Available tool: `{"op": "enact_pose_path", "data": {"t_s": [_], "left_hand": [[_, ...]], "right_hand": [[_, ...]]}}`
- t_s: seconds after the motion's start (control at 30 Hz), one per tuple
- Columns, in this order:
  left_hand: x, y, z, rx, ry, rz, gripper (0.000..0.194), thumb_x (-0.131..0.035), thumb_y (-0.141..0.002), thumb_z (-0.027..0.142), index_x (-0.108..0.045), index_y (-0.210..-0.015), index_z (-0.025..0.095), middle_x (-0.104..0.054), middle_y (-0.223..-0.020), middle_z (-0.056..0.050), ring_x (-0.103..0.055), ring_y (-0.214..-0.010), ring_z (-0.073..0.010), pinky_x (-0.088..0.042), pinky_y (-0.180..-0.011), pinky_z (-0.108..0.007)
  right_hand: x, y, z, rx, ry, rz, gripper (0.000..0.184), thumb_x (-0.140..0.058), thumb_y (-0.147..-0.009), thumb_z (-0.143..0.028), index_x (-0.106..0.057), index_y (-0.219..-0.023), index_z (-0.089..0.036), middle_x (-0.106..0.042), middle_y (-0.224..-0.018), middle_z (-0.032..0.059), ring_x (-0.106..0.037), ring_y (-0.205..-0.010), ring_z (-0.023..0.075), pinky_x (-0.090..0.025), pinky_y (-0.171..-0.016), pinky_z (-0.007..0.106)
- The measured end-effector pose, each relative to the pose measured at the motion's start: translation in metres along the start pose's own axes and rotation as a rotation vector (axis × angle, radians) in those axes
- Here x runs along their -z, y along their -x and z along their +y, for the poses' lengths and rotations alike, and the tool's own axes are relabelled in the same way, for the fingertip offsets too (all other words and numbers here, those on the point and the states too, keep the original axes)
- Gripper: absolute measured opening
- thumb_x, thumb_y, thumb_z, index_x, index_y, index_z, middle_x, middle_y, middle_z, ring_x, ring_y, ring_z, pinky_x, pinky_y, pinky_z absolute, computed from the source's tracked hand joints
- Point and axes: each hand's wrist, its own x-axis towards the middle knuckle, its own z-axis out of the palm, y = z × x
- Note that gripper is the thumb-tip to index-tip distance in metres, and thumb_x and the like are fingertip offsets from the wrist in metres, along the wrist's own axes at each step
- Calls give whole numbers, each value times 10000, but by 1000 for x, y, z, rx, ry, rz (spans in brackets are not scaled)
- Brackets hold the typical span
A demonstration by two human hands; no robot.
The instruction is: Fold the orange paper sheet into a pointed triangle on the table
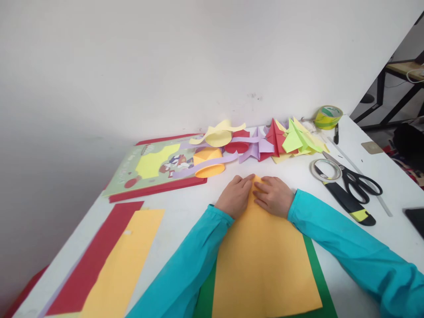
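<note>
A sheet of orange paper point(265, 260) lies lengthwise in front of me, its far end folded to a narrow point with a crease down the middle. My left hand point(236, 196) is curled at the left edge of that point, closed on the paper, thumb and fingertips near the tip. On the right flap rests my right hand point(274, 195), its fingers apart and pressing down, with nothing held between them. Green paper point(318, 265) shows under the orange sheet along both sides and the near edge.
Scissors point(356, 179), a utility knife point(351, 205) and a tape roll point(326, 171) lie to the right. Folded paper planes point(300, 139) and curled paper pieces point(208, 161) sit at the back. Red point(99, 256) and orange strips point(124, 260) lie left, near an illustrated folder point(152, 165).
</note>
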Motion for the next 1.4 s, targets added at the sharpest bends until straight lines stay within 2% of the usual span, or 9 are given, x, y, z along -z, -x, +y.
{"op": "enact_pose_path", "data": {"t_s": [0.17, 0.47, 0.9, 1.4], "left_hand": [[1, 0, 0, 6, 21, -12, 307, -404, -791, 23, -590, -1016, 119, -559, -1291, -144, -550, -890, -240, -492, -831, -437], [4, 3, 1, -2, -7, 1, 245, -436, -806, 42, -601, -961, 136, -598, -1239, -112, -554, -889, -231, -506, -818, -390], [1, 19, -5, 4, 35, 18, 351, -419, -764, -12, -588, -1035, 133, -629, -1149, -109, -549, -1013, -230, -527, -877, -375], [6, 41, -4, -50, -28, 103, 281, -425, -748, -24, -599, -909, 126, -654, -1118, -125, -541, -849, -226, -544, -763, -360]], "right_hand": [[2, 1, 1, 17, -26, 22, 242, -523, -904, -343, -693, -957, -178, -651, -1071, 87, -511, -1016, 273, -429, -781, 402], [2, 2, 1, -11, -12, 40, 228, -539, -896, -347, -694, -963, -195, -660, -1094, 67, -529, -1025, 272, -426, -793, 396], [2, 3, 1, -9, 7, 47, 235, -536, -898, -366, -700, -945, -205, -671, -1119, 54, -554, -1023, 269, -429, -767, 399], [2, 3, 2, -18, -2, 50, 230, -543, -892, -364, -703, -943, -207, -672, -1133, 47, -558, -1032, 264, -430, -781, 394]]}}
